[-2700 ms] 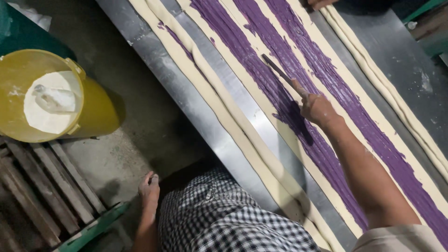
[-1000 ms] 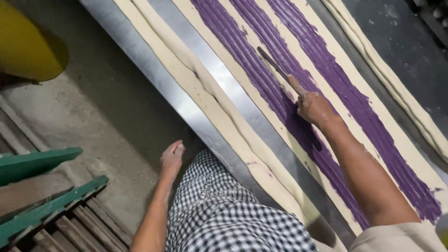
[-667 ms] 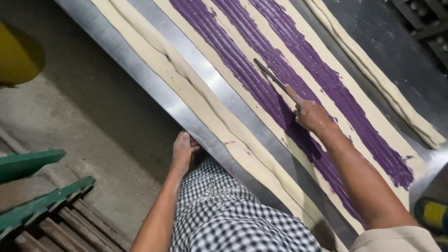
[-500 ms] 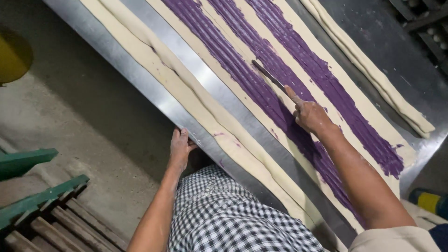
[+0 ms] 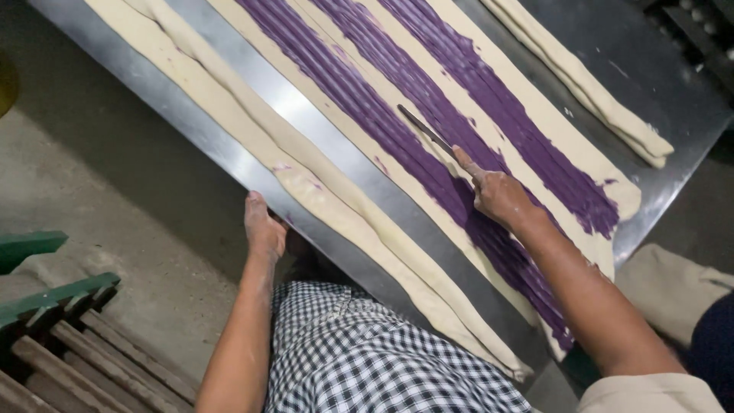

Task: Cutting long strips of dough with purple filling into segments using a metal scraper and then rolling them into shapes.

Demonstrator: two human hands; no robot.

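Steel table (image 5: pixel 252 164); right hand (image 5: pixel 501 200) gripping knife (image 5: pixel 425 131) over purple-filled dough (image 5: pixel 397 145).

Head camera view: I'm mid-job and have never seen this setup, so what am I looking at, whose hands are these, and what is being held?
One camera worn on the person's head looks down at their own two bare hands. A long metal table carries strips of pale dough, some spread with purple filling; rolled dough ropes lie along the near side. The right hand holds a thin flat spreader against the filling. The left hand rests on the table's near edge, holding nothing.
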